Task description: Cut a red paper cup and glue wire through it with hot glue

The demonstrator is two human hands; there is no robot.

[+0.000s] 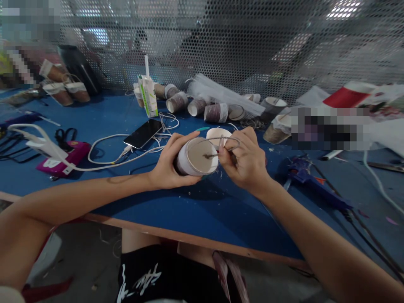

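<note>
A pale, wrapped cup is tilted so that its round cream end faces me. My left hand is wrapped round its side, fingers behind and thumb in front. A thin dark cord reaches from a spot on the cream end to my right hand, which pinches it between thumb and fingers. Part of the cord loops above the cup. Just behind my hands lies a round cream piece.
On the blue table are a phone with white cables, a pink power block, a drink carton and several wrapped cups. A blue glue gun lies right. A perforated metal screen stands behind.
</note>
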